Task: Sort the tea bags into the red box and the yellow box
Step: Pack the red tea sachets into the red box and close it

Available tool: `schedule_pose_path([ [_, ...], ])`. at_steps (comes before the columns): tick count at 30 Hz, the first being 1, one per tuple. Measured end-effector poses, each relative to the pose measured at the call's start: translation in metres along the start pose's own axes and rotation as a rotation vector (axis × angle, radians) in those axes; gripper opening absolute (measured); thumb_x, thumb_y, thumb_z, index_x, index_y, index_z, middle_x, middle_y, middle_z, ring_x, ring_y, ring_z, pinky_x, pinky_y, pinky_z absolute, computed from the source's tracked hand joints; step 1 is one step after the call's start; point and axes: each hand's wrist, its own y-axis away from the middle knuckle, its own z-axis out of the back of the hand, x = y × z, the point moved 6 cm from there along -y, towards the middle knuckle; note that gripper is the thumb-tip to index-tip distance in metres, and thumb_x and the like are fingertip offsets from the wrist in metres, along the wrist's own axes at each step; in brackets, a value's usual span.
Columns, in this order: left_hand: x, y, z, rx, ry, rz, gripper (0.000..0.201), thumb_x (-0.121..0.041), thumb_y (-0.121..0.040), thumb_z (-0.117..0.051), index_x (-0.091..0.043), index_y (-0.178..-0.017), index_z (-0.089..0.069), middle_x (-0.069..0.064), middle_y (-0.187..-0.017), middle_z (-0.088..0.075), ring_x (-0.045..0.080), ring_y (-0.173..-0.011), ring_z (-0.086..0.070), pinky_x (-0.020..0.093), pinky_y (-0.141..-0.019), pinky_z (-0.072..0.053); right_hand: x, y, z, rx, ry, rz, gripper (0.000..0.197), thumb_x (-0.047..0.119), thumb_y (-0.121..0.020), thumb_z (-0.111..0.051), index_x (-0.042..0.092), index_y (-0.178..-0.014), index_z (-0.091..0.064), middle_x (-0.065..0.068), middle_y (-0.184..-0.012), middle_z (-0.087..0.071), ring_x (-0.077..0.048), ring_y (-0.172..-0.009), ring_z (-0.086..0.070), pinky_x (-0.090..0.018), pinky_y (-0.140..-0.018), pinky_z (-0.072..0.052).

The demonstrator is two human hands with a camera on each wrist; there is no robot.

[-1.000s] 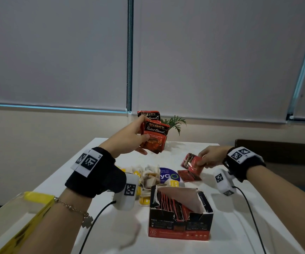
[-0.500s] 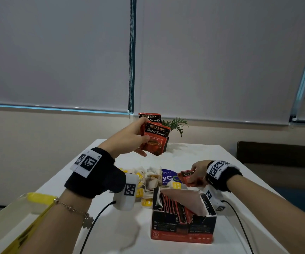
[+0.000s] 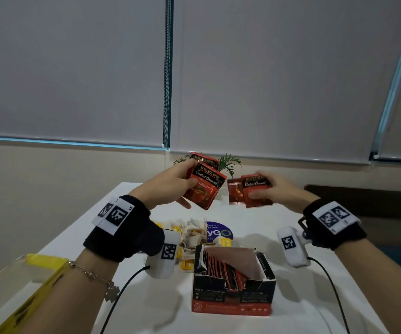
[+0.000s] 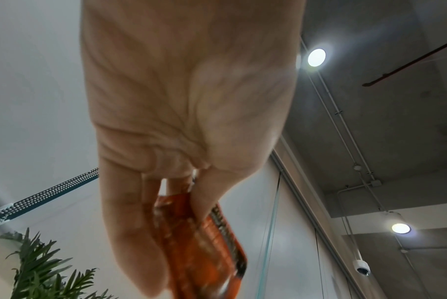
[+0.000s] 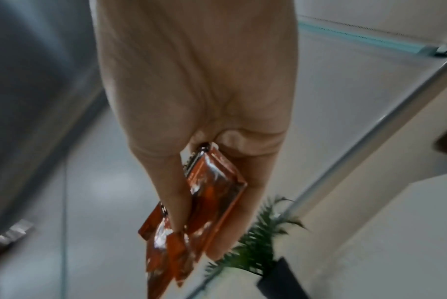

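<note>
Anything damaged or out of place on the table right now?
The red cardboard tea box looks damaged: its opening is roughly torn, with ragged flaps sticking up. Behind it, pale and yellow-tagged tea bags lie in a loose heap on the white table.

1. White table under closed grey blinds
2. Green plant in a dark pot at the table's far edge
3. Round blue sticker on the tabletop
4. Lit ceiling lamps
</note>
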Motion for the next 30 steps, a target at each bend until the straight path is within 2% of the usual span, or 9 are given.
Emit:
schedule_pose_path([
  [3,-0.001,-0.001,-0.004,0.003,0.021,-0.004,0.038,-0.007,-0.102,-0.033,-0.024,-0.133,-0.046,0.004,-0.109,-0.063,0.016,-0.085,-0.064,0.032,-0.065,-0.058,0.04,0.022,-0.001,-0.007,-0.079,0.141,0.039,-0.007,-0.081,-0.07,0.013,-0.113,-0.058,-0.013,-0.104,-0.068,-0.021,-0.086,-0.071,-0.034,-0.068,-0.061],
  [5,-0.004,-0.002,-0.007,0.011,0.03,-0.037,0.04,-0.005,-0.1,-0.032,-0.028,-0.124,-0.054,0.009,-0.106,-0.066,0.017,-0.083,-0.065,0.037,-0.071,-0.057,0.058,0.032,-0.001,-0.031,-0.047,0.191,0.044,-0.006,-0.08,-0.072,0.014,-0.115,-0.056,-0.011,-0.108,-0.067,-0.024,-0.09,-0.071,-0.04,-0.07,-0.061],
  [10,-0.008,-0.001,-0.013,0.049,0.012,-0.08,0.041,-0.003,-0.1,-0.033,-0.033,-0.12,-0.054,0.003,-0.102,-0.067,0.017,-0.083,-0.067,0.04,-0.071,-0.058,0.082,0.049,-0.007,-0.066,-0.104,0.233,0.041,-0.006,-0.084,-0.069,0.008,-0.119,-0.052,-0.017,-0.101,-0.068,-0.023,-0.072,-0.073,-0.028,-0.058,-0.057],
  [14,-0.008,0.001,-0.013,0.077,-0.012,-0.1,0.041,-0.006,-0.103,-0.033,-0.043,-0.109,-0.05,-0.002,-0.091,-0.068,0.009,-0.071,-0.068,0.032,-0.061,-0.056,0.083,0.056,-0.01,-0.068,-0.125,0.231,0.041,-0.006,-0.087,-0.065,0.005,-0.123,-0.049,-0.017,-0.098,-0.069,-0.025,-0.068,-0.072,-0.028,-0.057,-0.058],
  [18,-0.006,0.002,-0.014,0.116,-0.056,-0.083,0.035,-0.008,-0.103,-0.035,-0.041,-0.111,-0.044,0.001,-0.094,-0.07,0.015,-0.076,-0.071,0.035,-0.063,-0.056,0.082,0.058,-0.013,-0.065,-0.13,0.22,0.041,-0.005,-0.087,-0.065,0.005,-0.124,-0.049,-0.016,-0.098,-0.069,-0.024,-0.069,-0.072,-0.028,-0.058,-0.058],
  [21,-0.002,0.001,-0.013,0.093,-0.054,-0.053,0.038,-0.01,-0.102,-0.039,-0.035,-0.131,-0.034,0.011,-0.103,-0.069,0.025,-0.084,-0.072,0.043,-0.069,-0.06,0.081,0.058,-0.014,-0.068,-0.152,0.22,0.043,-0.006,-0.087,-0.065,0.006,-0.124,-0.049,-0.017,-0.105,-0.067,-0.023,-0.07,-0.072,-0.029,-0.059,-0.059],
  [23,0.004,-0.002,-0.011,0.055,-0.072,-0.002,0.037,-0.013,-0.102,-0.041,-0.025,-0.136,-0.032,0.011,-0.106,-0.069,0.022,-0.086,-0.071,0.043,-0.076,-0.059,0.08,0.058,-0.016,-0.071,-0.164,0.211,0.043,-0.006,-0.086,-0.066,0.005,-0.124,-0.05,-0.016,-0.106,-0.067,-0.02,-0.07,-0.073,-0.028,-0.06,-0.059],
  [27,0.011,-0.005,-0.011,0.063,-0.16,0.047,0.024,-0.016,-0.103,-0.042,-0.008,-0.119,-0.057,0.006,-0.098,-0.07,0.021,-0.087,-0.071,0.044,-0.085,-0.057,0.077,0.056,-0.021,-0.058,-0.164,0.194,0.042,-0.006,-0.086,-0.066,0.006,-0.123,-0.051,-0.017,-0.105,-0.067,-0.021,-0.072,-0.073,-0.028,-0.06,-0.058],
  [30,0.013,-0.006,-0.013,0.081,-0.186,0.057,0.023,-0.014,-0.102,-0.042,-0.006,-0.11,-0.062,0.005,-0.091,-0.071,0.019,-0.083,-0.071,0.038,-0.08,-0.059,0.075,0.053,-0.022,-0.065,-0.137,0.173,0.041,-0.006,-0.085,-0.066,0.008,-0.121,-0.052,-0.018,-0.104,-0.067,-0.025,-0.072,-0.073,-0.029,-0.06,-0.058],
])
